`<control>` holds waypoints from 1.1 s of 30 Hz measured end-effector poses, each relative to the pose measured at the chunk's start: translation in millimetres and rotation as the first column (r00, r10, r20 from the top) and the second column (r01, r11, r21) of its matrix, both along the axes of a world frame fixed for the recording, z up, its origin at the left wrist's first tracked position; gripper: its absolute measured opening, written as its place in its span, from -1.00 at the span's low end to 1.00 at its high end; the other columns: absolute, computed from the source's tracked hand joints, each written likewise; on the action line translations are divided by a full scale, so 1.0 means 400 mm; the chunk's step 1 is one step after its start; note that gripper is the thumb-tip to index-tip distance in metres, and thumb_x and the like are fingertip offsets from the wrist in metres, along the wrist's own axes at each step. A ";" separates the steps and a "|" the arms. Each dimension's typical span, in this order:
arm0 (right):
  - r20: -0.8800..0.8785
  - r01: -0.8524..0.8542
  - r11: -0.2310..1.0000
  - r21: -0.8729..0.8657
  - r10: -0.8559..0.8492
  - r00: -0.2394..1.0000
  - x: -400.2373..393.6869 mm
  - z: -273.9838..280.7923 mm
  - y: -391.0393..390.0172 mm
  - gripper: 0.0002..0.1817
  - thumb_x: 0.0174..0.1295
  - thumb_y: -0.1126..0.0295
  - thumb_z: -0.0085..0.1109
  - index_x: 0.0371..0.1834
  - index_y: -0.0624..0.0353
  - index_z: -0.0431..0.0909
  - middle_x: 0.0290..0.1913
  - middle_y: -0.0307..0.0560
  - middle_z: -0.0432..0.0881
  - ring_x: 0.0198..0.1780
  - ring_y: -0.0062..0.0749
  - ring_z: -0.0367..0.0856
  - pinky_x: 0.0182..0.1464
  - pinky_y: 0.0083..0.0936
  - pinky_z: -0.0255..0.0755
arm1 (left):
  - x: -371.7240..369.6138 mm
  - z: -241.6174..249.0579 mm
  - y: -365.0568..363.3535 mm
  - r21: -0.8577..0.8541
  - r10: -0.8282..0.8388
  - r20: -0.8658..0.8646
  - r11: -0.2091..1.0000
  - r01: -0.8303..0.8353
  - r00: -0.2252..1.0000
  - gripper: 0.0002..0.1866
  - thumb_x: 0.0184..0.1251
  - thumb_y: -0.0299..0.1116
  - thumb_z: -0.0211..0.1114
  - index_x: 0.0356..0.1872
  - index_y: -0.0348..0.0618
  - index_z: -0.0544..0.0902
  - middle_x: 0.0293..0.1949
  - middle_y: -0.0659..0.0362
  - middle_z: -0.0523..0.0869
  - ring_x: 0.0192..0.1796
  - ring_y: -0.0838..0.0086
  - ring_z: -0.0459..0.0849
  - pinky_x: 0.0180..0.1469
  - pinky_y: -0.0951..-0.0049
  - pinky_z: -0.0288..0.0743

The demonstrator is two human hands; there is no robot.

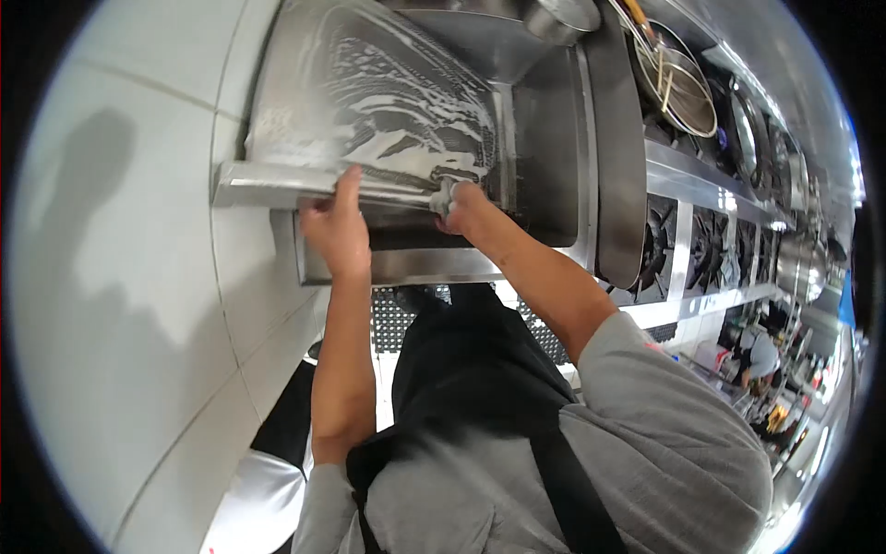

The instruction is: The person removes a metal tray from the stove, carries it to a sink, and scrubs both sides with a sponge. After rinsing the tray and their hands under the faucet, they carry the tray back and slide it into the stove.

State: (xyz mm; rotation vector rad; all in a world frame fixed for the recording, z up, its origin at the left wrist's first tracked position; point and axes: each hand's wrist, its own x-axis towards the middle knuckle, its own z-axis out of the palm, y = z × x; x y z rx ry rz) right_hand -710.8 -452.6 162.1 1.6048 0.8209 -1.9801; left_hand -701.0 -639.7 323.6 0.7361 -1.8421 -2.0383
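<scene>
A large metal sheet (pixel 305 88) covered with white soap suds leans over a steel sink (pixel 549 138). My left hand (pixel 341 226) grips the sheet's near folded edge, thumb on top and fingers underneath. Further right along that edge, my right hand (pixel 466 208) is closed round a greyish-white scrubber (pixel 445 196), which presses on the edge. Foam streaks spread over the sheet just beyond both hands.
A metal pot (pixel 561 17) stands at the sink's far corner. To the right runs a stove with burners (pixel 706 245) and a strainer (pixel 688 97). A tiled wall (pixel 138 231) bounds the left. Another person (pixel 759 353) is at the far right.
</scene>
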 end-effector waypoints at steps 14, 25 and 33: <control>0.429 -0.269 0.928 0.258 0.140 0.892 0.075 -0.739 0.429 -0.54 0.34 0.05 0.09 0.18 0.08 0.49 0.07 -0.02 0.55 0.01 -0.07 0.55 0.05 0.03 0.46 | -0.030 0.026 0.023 0.041 0.103 0.084 0.993 -0.107 0.991 -0.65 0.11 -0.60 0.43 -0.04 -0.37 0.60 -0.08 0.15 0.66 -0.09 0.51 0.62 0.10 0.51 0.46; 0.361 -0.374 0.927 0.026 0.340 0.868 0.146 -0.933 0.485 -0.65 0.38 0.17 -0.02 0.08 0.12 0.54 -0.02 0.02 0.61 -0.05 -0.12 0.60 -0.02 -0.06 0.52 | -0.033 0.060 0.009 0.066 0.135 0.124 0.987 -0.144 0.983 -0.58 0.05 -0.66 0.39 0.01 -0.32 0.58 -0.05 0.15 0.65 -0.04 0.50 0.61 0.11 0.46 0.44; 0.333 -0.278 0.961 -0.014 0.266 0.905 0.063 -0.697 0.401 -0.66 0.36 0.26 0.01 0.11 0.15 0.53 0.04 0.07 0.59 0.01 -0.07 0.61 -0.04 0.00 0.53 | 0.024 0.167 0.067 0.019 0.034 0.171 0.999 -0.038 0.985 -0.48 0.03 -0.71 0.35 0.10 -0.32 0.49 -0.01 0.12 0.63 0.01 0.45 0.62 0.13 0.44 0.49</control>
